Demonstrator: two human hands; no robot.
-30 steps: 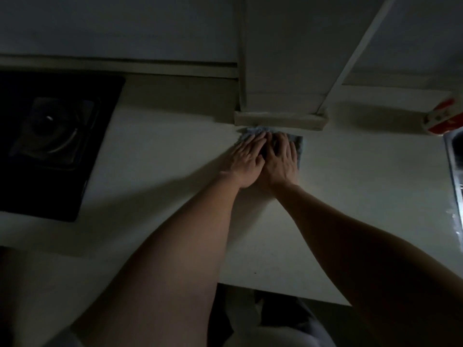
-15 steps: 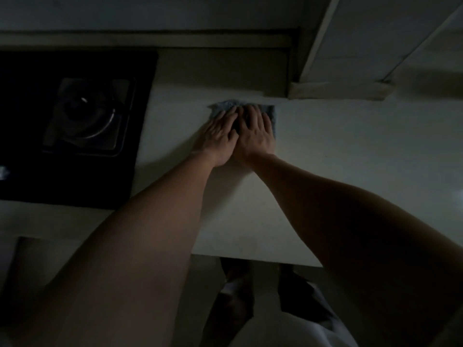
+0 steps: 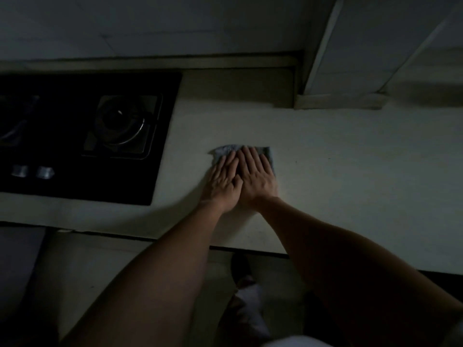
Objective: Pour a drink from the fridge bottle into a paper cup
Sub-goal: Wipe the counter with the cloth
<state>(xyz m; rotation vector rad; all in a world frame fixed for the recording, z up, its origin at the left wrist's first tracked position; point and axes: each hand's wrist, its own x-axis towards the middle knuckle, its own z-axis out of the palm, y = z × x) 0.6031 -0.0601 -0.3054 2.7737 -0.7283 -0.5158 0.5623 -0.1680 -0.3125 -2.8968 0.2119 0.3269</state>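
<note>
Both hands are flat on a grey cloth (image 3: pixel 221 151), side by side and touching at the thumbs. Left hand (image 3: pixel 223 182) has its fingers straight and together, palm down. Right hand (image 3: pixel 258 174) is the same. Neither grips anything; they only press.

The cloth lies spread on the pale surface (image 3: pixel 350 186), just right of the black stove (image 3: pixel 62 186) with its burner (image 3: pixel 122 123) and knobs (image 3: pixel 32 171). Only its far and right edges show past the fingertips.

My read: two flat palms spread the load, so the cloth hugs the surface and soaks or wipes evenly. That looks like cleaning around the pour, not the pour itself.

The bottle and the paper cup are not in view, so I can't tell where they stand or how full the cup is.

Risk is low. The cloth could bunch under the palms if pushed toward the stove edge.
</note>
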